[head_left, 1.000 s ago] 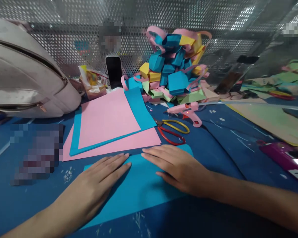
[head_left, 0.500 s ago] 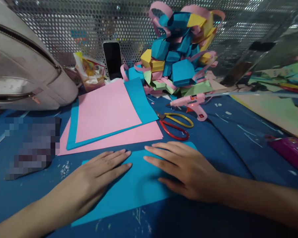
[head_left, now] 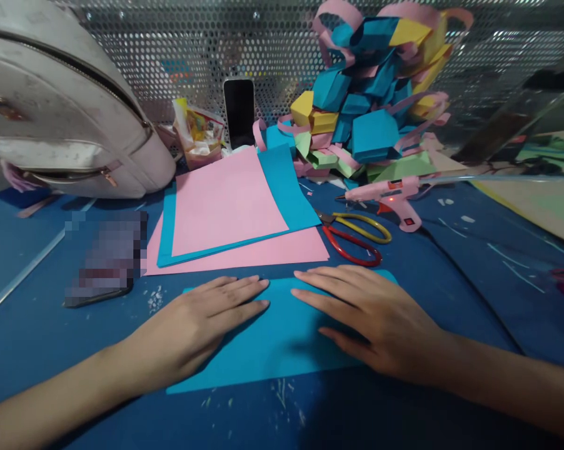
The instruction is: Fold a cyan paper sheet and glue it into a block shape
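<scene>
A sheet of blue paper (head_left: 282, 337) lies flat on the dark blue table in front of me. My left hand (head_left: 207, 319) rests on its left part, fingers stretched out toward the top edge. On the right part lies my right hand (head_left: 366, 312), with its fingers slightly spread and the thumb a little apart. The fingertips of both hands point toward each other with a small gap between them. Just beyond are stacked sheets of pink paper (head_left: 226, 206) and blue paper (head_left: 291, 187). Scissors (head_left: 357, 234) with one yellow and one red handle lie right of the stack.
A pink glue gun (head_left: 394, 197) stands behind the scissors, its cord running to the right. Folded paper pieces (head_left: 376, 134) are heaped at the back by a perforated metal panel. A white backpack (head_left: 122, 144) and a blurred phone-like item (head_left: 106, 259) are at left; a phone (head_left: 239, 112) leans behind.
The view has shifted left, so everything appears further right. Both hands keep nearly the same place on the blue sheet.
</scene>
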A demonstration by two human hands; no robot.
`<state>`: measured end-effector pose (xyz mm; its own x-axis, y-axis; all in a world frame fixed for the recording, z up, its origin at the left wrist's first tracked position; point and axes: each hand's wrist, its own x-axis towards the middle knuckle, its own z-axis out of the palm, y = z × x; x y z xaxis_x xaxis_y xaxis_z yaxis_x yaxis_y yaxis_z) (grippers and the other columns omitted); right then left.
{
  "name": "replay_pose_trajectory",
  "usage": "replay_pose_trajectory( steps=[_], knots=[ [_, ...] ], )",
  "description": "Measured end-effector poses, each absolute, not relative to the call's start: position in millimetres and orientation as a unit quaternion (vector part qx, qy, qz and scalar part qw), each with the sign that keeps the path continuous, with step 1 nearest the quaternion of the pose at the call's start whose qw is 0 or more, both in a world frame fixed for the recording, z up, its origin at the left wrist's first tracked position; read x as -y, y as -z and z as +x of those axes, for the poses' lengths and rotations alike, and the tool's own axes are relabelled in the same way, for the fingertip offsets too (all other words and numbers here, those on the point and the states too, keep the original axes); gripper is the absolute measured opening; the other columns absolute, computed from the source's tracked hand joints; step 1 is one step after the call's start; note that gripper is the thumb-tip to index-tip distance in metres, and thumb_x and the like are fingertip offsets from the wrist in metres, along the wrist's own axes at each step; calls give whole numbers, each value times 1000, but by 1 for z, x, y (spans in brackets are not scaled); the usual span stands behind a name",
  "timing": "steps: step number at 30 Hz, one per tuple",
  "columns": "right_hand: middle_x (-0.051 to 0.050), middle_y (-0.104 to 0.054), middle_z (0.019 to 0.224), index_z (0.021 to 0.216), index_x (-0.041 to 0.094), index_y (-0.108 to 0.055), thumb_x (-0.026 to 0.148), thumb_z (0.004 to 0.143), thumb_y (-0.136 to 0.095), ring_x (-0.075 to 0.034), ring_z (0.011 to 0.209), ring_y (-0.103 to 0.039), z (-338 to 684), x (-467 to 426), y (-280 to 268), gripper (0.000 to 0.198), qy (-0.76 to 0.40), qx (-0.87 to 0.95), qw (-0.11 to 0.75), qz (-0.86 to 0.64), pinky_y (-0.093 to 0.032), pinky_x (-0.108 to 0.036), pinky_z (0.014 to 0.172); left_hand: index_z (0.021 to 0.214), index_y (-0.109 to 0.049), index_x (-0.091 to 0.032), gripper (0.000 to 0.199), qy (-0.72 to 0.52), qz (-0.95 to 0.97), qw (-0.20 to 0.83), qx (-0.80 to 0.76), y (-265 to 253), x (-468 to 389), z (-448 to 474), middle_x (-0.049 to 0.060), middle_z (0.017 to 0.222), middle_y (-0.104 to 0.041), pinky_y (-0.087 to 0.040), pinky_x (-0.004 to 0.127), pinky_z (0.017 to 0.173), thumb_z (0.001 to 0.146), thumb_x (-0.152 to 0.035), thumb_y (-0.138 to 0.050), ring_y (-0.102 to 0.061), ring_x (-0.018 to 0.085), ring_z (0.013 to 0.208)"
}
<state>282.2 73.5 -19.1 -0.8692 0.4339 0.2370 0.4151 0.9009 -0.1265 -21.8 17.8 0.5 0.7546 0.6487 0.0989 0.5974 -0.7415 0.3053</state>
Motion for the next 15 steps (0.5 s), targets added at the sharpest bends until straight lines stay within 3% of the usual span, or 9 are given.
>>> replay_pose_trajectory(
  steps=[6,15],
  knots=[
    [-9,-52,143,141,23,-48,33,97,-46,-30,127,-51,283,-73,20,45,-32,968,128,-216,-47,-51,96,150,-31,-20,59,-88,932,113,-333,-1,-17,-22,7,157,-32,-35,45,116,94,-3,-34,-30,21,144],
    [-9,-52,143,141,23,-48,32,97,-46,-30,127,-51,283,-74,21,45,-32,967,130,-215,-47,-52,97,146,-38,-17,53,-89,934,97,-331,-1,-14,-21,8,156,-33,-36,44,115,95,-4,-33,-31,21,144]
  ],
)
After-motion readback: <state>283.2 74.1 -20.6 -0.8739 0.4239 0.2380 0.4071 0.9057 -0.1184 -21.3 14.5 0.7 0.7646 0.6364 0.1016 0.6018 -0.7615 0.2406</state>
